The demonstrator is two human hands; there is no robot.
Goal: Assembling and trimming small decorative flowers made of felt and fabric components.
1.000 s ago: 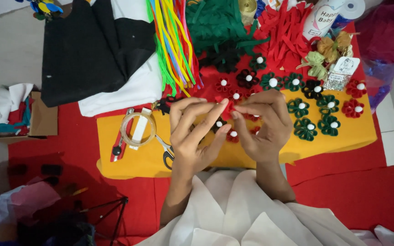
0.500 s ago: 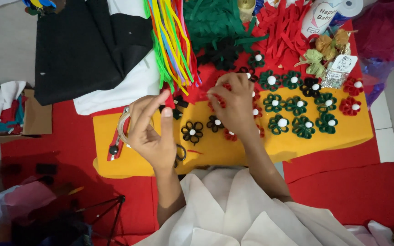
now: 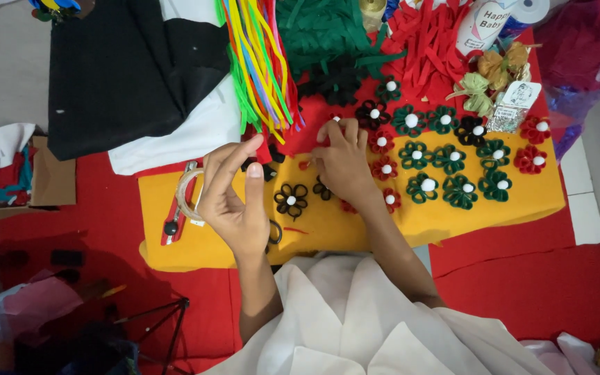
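One black looped flower (image 3: 291, 200), white centre, between hands

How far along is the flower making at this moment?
Done: rows of red, green and black finished flowers with white centres lie on the yellow felt. In hand: the right hand rests fingers-down among the flowers, the left hand is raised, palm up, apparently empty; a black flower lies between them. Left: piles of uncut green strips and red strips remain.
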